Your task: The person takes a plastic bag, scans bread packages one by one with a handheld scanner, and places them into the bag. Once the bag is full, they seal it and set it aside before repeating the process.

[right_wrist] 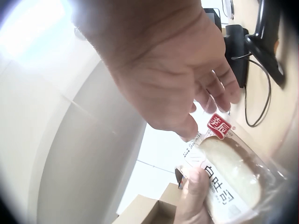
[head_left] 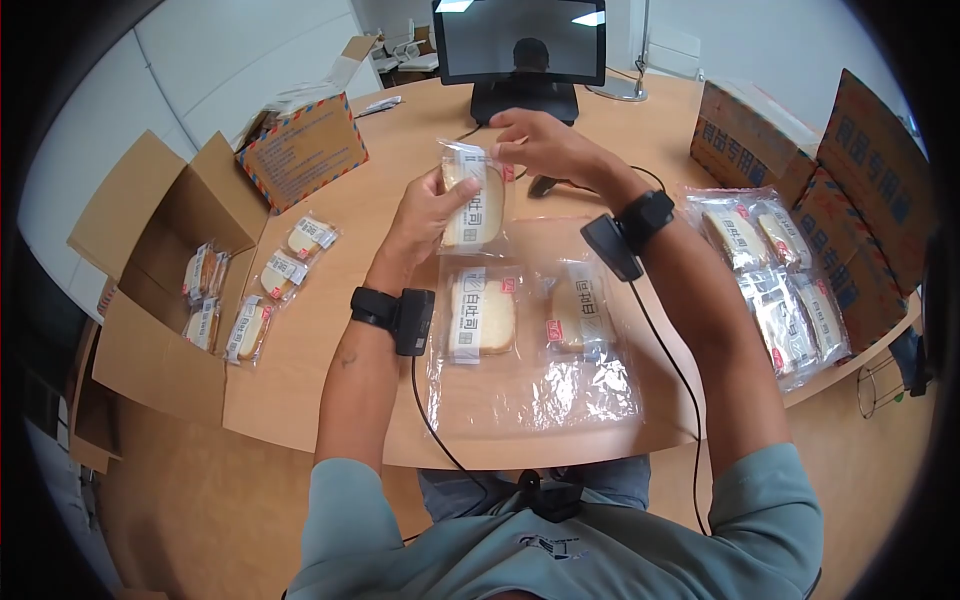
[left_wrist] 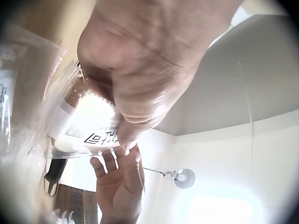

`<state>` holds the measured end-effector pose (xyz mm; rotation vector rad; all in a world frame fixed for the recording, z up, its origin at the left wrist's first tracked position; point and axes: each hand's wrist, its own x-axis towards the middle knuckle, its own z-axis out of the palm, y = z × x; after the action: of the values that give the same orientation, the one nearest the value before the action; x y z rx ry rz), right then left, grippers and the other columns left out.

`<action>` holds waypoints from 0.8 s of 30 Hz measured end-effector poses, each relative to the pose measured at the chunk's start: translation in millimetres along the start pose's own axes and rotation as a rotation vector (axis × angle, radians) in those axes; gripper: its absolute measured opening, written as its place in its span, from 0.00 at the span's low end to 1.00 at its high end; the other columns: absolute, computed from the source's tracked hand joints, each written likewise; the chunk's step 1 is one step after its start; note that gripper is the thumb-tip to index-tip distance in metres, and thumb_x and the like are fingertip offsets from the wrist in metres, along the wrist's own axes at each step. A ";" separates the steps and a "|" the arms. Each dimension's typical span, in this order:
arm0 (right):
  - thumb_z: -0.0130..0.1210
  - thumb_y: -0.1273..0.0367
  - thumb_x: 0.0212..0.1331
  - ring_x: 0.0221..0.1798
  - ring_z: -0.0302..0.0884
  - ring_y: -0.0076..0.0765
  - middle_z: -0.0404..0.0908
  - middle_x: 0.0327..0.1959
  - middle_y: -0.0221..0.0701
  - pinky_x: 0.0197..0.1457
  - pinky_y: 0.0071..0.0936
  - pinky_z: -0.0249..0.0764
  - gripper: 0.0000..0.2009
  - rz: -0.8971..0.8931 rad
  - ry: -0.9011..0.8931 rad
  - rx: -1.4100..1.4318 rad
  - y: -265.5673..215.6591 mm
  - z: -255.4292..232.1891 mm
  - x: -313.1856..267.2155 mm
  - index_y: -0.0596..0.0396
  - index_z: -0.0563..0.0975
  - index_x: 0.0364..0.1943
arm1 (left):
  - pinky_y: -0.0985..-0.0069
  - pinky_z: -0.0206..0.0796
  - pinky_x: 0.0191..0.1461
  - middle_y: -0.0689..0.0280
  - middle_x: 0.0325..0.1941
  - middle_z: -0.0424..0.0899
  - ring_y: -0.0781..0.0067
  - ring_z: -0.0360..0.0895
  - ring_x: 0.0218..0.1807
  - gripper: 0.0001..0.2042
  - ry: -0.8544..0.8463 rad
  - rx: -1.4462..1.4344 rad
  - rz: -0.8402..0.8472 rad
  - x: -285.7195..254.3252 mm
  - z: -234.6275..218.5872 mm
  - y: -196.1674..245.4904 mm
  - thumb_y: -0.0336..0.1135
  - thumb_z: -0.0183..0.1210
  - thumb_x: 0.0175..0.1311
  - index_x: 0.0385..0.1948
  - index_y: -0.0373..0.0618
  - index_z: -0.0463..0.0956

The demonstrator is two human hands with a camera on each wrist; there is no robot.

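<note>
A wrapped bread slice is gripped by the left hand, its thumb lying across the printed front. At the upper edge of that pack is the right hand, fingers loosely bent and apart; whether they touch the wrapper I cannot tell. Below the hands, a large clear plastic bag lies flat on the table, with two wrapped slices, one on the left and one on the right.
An open carton with bread packs stands at the left, several packs beside it. Another carton is behind. Filled clear bags lie at the right by more cartons. A monitor and black cable are at the back.
</note>
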<state>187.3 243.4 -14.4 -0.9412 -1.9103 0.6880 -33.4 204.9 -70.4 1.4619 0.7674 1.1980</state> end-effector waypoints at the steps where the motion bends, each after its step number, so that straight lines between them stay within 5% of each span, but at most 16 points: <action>1: 0.59 0.60 0.65 0.37 0.80 0.27 0.82 0.36 0.35 0.40 0.28 0.78 0.19 0.040 -0.177 -0.019 -0.9 -3.4 6.0 0.63 0.77 0.51 | 0.75 0.77 0.49 0.64 0.46 0.83 0.77 0.82 0.44 0.20 0.000 0.000 0.002 0.4 0.9 -0.9 0.41 0.64 0.68 0.53 0.35 0.74; 3: 0.59 0.62 0.64 0.36 0.80 0.27 0.82 0.34 0.34 0.39 0.27 0.77 0.17 0.076 -0.355 -0.043 -1.9 -6.7 13.7 0.64 0.80 0.45 | 0.77 0.74 0.49 0.64 0.46 0.83 0.79 0.80 0.41 0.22 0.003 0.098 0.057 1.5 1.6 -2.2 0.46 0.61 0.70 0.51 0.33 0.75; 6: 0.57 0.66 0.64 0.31 0.79 0.25 0.80 0.27 0.31 0.35 0.25 0.76 0.11 0.068 -0.246 -0.034 13.4 -7.1 21.7 0.63 0.81 0.36 | 0.72 0.72 0.56 0.59 0.50 0.84 0.68 0.81 0.50 0.20 0.185 -0.051 0.035 5.7 -9.9 -6.7 0.41 0.56 0.73 0.58 0.34 0.73; 7: 0.57 0.66 0.62 0.32 0.82 0.33 0.83 0.28 0.36 0.38 0.30 0.77 0.12 0.096 -0.097 -0.111 17.6 -9.3 25.0 0.63 0.81 0.36 | 0.72 0.72 0.56 0.59 0.50 0.84 0.68 0.81 0.50 0.20 0.193 -0.055 0.038 2.3 -15.0 -13.1 0.41 0.56 0.73 0.58 0.34 0.73; 9: 0.55 0.66 0.60 0.34 0.86 0.42 0.85 0.29 0.43 0.41 0.35 0.78 0.12 0.101 0.121 -0.254 27.2 -12.8 28.8 0.62 0.82 0.37 | 0.70 0.70 0.60 0.50 0.55 0.81 0.63 0.79 0.57 0.19 0.168 0.600 0.011 -5.3 -22.1 -27.0 0.38 0.56 0.71 0.57 0.34 0.76; 13: 0.54 0.67 0.60 0.35 0.86 0.43 0.85 0.29 0.44 0.42 0.37 0.78 0.12 0.129 0.178 -0.300 42.7 -11.0 31.8 0.62 0.82 0.37 | 0.69 0.69 0.61 0.44 0.56 0.78 0.57 0.77 0.58 0.18 -0.007 0.854 0.028 -2.8 -24.4 -43.1 0.34 0.56 0.66 0.54 0.35 0.78; 15: 0.54 0.68 0.61 0.32 0.86 0.41 0.85 0.29 0.43 0.40 0.36 0.78 0.11 0.219 0.169 -0.184 45.6 -6.6 29.5 0.62 0.83 0.37 | 0.66 0.69 0.61 0.43 0.54 0.76 0.53 0.75 0.56 0.19 -0.070 1.073 -0.015 -10.6 -15.7 -30.1 0.32 0.55 0.62 0.54 0.37 0.79; 22: 0.53 0.69 0.62 0.28 0.84 0.37 0.84 0.26 0.41 0.34 0.34 0.78 0.10 0.292 0.120 -0.119 60.5 5.9 28.0 0.63 0.83 0.36 | 0.65 0.68 0.61 0.45 0.49 0.78 0.53 0.72 0.54 0.17 -0.095 1.016 -0.013 -16.6 -16.2 -30.2 0.33 0.55 0.61 0.51 0.39 0.81; 24: 0.53 0.71 0.65 0.26 0.79 0.27 0.79 0.25 0.33 0.28 0.24 0.76 0.09 0.291 0.103 -0.131 61.3 8.0 27.9 0.65 0.79 0.37 | 0.65 0.68 0.59 0.50 0.43 0.81 0.53 0.71 0.54 0.15 -0.127 1.105 -0.017 -15.2 -16.9 -31.6 0.34 0.56 0.60 0.46 0.40 0.82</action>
<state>191.7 299.9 -51.6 -1.3300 -1.7610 0.6727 -49.6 204.1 -105.8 2.3603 1.4622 0.6211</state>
